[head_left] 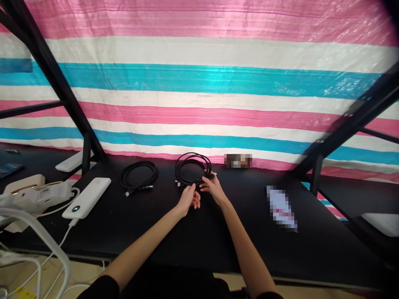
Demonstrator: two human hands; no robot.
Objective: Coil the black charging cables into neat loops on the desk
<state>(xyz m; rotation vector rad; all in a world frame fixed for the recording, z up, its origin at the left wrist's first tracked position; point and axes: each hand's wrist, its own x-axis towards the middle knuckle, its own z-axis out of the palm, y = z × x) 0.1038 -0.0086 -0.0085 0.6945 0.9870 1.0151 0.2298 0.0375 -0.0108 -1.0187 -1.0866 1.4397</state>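
Observation:
A coiled black cable [177, 171] lies near the back of the black table, its loops standing slightly up from the surface. My right hand [215, 190] is at the right side of this coil, fingers closed on the cable close to a light-tipped end. Just below the coil is my left hand [188, 200], loosely curled, thumb apart from the fingers, with nothing visible in it. Small silvery connector ends [178, 183] show at the coil's lower left. To the left rests a second coiled black cable [124, 182], with both plugs at its lower edge.
A white power bank [90, 195] with a plugged-in white cable lies left. Beyond it are a white power strip [46, 195] and several white cords. A blurred pale packet [280, 207] lies right, a blurred small item [237, 161] behind. Black metal struts [346, 120] and a striped sheet [199, 79] bound the table.

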